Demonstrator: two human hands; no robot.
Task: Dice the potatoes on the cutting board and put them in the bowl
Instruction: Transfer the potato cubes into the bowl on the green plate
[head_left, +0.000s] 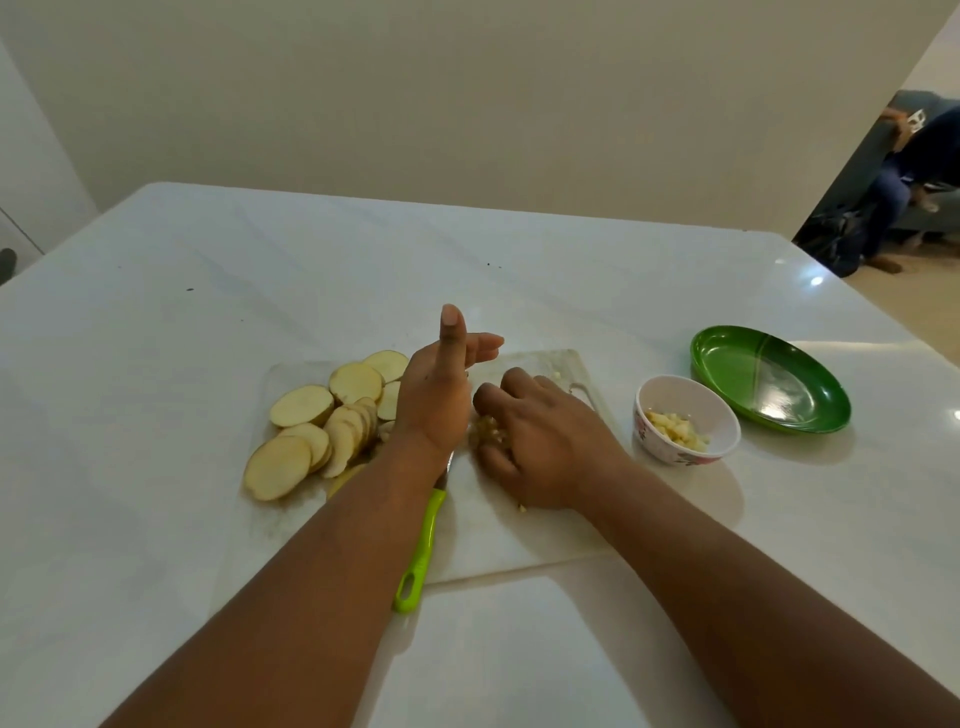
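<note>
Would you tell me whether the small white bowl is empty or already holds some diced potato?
Partly filled: the bowl holds a small heap of diced potato.

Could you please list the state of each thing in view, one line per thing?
Left hand: open, upright on edge, holding nothing.
Right hand: curled over diced potato.
Knife: lying on the cutting board, unheld.
Potato slices: uncut rounds, piled on the board.
Bowl: upright, partly filled with dice.
Green plate: upright.

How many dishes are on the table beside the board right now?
2: a small white bowl with diced potato just right of the cutting board, and an empty green plate behind it to the right.
</note>
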